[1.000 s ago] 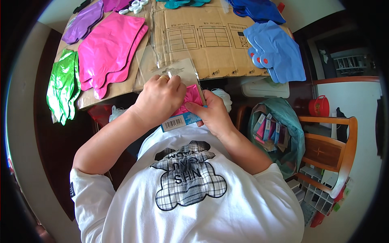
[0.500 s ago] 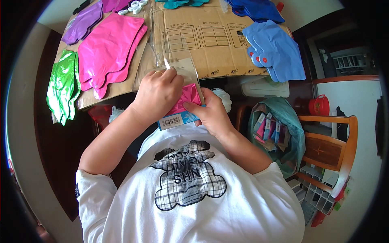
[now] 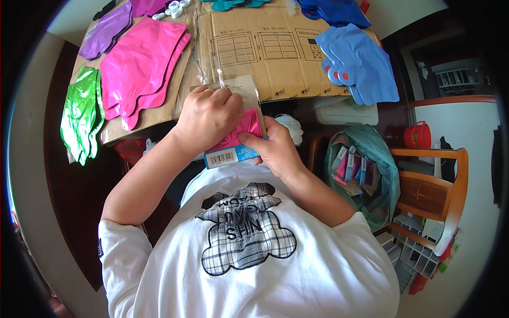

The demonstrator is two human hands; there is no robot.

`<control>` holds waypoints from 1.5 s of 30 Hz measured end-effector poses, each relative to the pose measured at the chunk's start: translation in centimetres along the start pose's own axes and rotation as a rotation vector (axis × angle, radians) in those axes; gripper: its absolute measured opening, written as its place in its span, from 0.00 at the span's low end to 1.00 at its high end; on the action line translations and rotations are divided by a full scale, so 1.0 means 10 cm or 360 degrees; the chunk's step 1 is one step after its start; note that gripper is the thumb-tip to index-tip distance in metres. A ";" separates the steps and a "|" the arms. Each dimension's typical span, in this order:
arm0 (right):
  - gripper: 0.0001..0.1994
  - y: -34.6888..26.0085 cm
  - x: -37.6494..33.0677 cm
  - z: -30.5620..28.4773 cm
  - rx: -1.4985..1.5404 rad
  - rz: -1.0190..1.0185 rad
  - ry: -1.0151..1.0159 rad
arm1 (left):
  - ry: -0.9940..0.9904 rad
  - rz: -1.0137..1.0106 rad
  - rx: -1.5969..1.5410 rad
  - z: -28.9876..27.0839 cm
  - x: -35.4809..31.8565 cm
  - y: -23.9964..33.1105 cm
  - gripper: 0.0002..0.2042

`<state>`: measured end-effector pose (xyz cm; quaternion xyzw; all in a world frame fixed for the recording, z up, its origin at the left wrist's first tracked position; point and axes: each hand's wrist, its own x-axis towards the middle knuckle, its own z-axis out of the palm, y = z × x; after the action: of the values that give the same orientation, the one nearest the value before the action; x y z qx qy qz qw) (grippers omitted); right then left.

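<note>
In front of my chest is a packet (image 3: 247,125): a clear plastic bag with a grey-brown card, folded shiny pink foil and a blue label with a barcode. My right hand (image 3: 275,146) grips its right side, thumb lying across the pink foil and fingers behind. My left hand (image 3: 209,117) is closed over the upper left part, a ring on one finger. Its fingertips are hidden, and seem to pinch the bag near its top. From there, clear plastic film (image 3: 220,66) stretches up over the cardboard.
Flat foil balloons lie on the cardboard sheet (image 3: 286,74): pink (image 3: 140,63), green (image 3: 82,116), purple (image 3: 107,33), light blue (image 3: 360,63) and dark blue (image 3: 334,13). White ribbon rolls (image 3: 175,9) sit at the far edge. Right, a green bag (image 3: 389,180) holding several packets stands by a wooden chair (image 3: 424,196).
My left hand has shifted slightly right and down over the packet, covering more of the pink foil. The packet has moved a little left; my right hand keeps its hold.
</note>
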<state>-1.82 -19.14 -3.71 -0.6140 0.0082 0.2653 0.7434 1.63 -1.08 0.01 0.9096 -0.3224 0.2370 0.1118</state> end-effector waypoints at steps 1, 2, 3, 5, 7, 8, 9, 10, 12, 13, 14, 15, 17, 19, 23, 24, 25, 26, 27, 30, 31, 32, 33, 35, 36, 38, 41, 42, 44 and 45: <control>0.13 -0.01 0.00 0.01 -0.0007 -0.0002 0.0002 | -0.0001 -0.0006 0.0018 -0.01 0.01 0.01 0.08; 0.13 -0.03 0.00 0.01 -0.0014 -0.0004 0.0004 | -0.0023 0.0002 0.0026 -0.01 0.01 0.00 0.08; 0.13 -0.04 -0.01 0.02 -0.0021 -0.0005 0.0008 | -0.0045 0.0009 0.0031 -0.01 0.01 0.00 0.09; 0.13 -0.04 0.00 0.02 -0.0034 0.0010 0.0023 | -0.0077 0.0028 0.0044 -0.01 0.01 0.00 0.08; 0.12 -0.05 0.01 0.02 0.0003 0.0040 0.0033 | -0.0097 0.0055 0.0060 -0.01 0.02 0.00 0.07; 0.11 -0.07 0.01 0.03 0.0045 0.0065 0.0035 | -0.0080 0.0108 0.0055 -0.02 0.02 0.00 0.06; 0.10 -0.09 0.02 0.03 0.0086 0.0088 0.0038 | -0.0061 0.0161 0.0049 -0.04 0.01 -0.01 0.06; 0.10 -0.09 0.02 0.02 0.0100 0.0101 0.0034 | -0.0042 0.0213 0.0044 -0.05 0.00 -0.01 0.06; 0.10 -0.10 0.02 0.00 0.0129 0.0128 0.0022 | -0.0096 0.0269 0.0030 -0.05 -0.03 -0.04 0.06; 0.10 -0.10 0.03 0.00 0.0087 0.0138 0.0037 | -0.0123 0.0295 0.0024 -0.06 -0.04 -0.04 0.06; 0.10 -0.10 0.03 -0.01 0.0045 0.0147 0.0051 | -0.0208 0.0260 0.0053 -0.09 -0.04 -0.03 0.07; 0.10 -0.10 0.04 -0.01 0.0005 0.0158 0.0069 | -0.0295 0.0229 0.0080 -0.16 -0.03 -0.01 0.09; 0.10 -0.10 0.05 -0.01 -0.0029 0.0107 0.0076 | -0.0470 0.0150 0.0157 -0.25 -0.03 0.04 0.13; 0.10 -0.12 0.06 -0.01 -0.0040 0.0084 0.0081 | -0.0645 0.0051 0.0264 -0.32 -0.05 0.09 0.15; 0.11 -0.15 0.08 0.00 -0.0062 0.0109 0.0085 | -0.0663 0.0012 0.0189 -0.42 -0.14 0.04 0.16; 0.12 -0.15 0.09 0.01 -0.0081 0.0116 0.0080 | -0.0637 0.0014 0.0137 -0.42 -0.17 0.01 0.16; 0.12 -0.15 0.10 0.01 -0.0081 0.0112 0.0074 | -0.0610 0.0017 0.0086 -0.43 -0.20 -0.02 0.16; 0.12 -0.14 0.11 0.02 -0.0081 0.0108 0.0068 | -0.0548 0.0009 -0.0015 -0.45 -0.22 -0.05 0.15; 0.12 -0.12 0.12 0.02 -0.0081 0.0107 0.0064 | -0.0486 0.0000 -0.0120 -0.49 -0.23 -0.09 0.14; 0.13 -0.08 0.17 -0.04 -0.0030 0.0068 0.0051 | -0.0134 -0.0433 -0.0535 -0.56 -0.38 -0.12 0.09; 0.13 -0.08 0.18 -0.05 -0.0040 0.0065 0.0073 | 0.0014 -0.0636 -0.0686 -0.57 -0.46 -0.10 0.08; 0.13 -0.08 0.19 -0.06 0.0002 0.0071 0.0073 | 0.0183 -0.1073 -0.0993 -0.49 -0.61 -0.05 0.06; 0.13 -0.10 0.19 -0.06 0.0035 0.0080 0.0061 | 0.0342 -0.1370 -0.1428 -0.35 -0.81 0.04 0.08; 0.13 -0.13 0.22 -0.03 0.0092 0.0092 0.0044 | 0.0479 -0.1891 -0.2249 -0.16 -1.04 0.27 0.14; 0.13 -0.12 0.23 -0.03 0.0097 0.0087 0.0029 | 0.0454 -0.2128 -0.2643 -0.10 -1.02 0.42 0.19; 0.13 -0.11 0.26 -0.04 0.0108 0.0073 0.0004 | 0.0380 -0.2049 -0.3238 -0.04 -0.92 0.58 0.25; 0.13 -0.19 0.25 -0.03 0.0016 0.0089 0.0053 | 0.0553 -0.1742 -0.3427 0.00 -0.73 0.58 0.27; 0.13 -0.21 0.25 -0.03 -0.0021 0.0089 0.0065 | 0.0613 -0.1643 -0.3447 0.01 -0.68 0.58 0.27; 0.14 -0.22 0.26 -0.03 -0.0074 0.0066 0.0056 | 0.0777 -0.1786 -0.3505 0.05 -0.61 0.63 0.19; 0.15 -0.21 0.27 -0.04 -0.0113 0.0057 0.0057 | 0.0796 -0.1936 -0.3411 0.07 -0.58 0.65 0.17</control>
<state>1.48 -18.66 -2.83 -0.6444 0.0231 0.2676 0.7160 -6.26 -3.23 -3.23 0.2933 0.1481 -0.0677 0.9420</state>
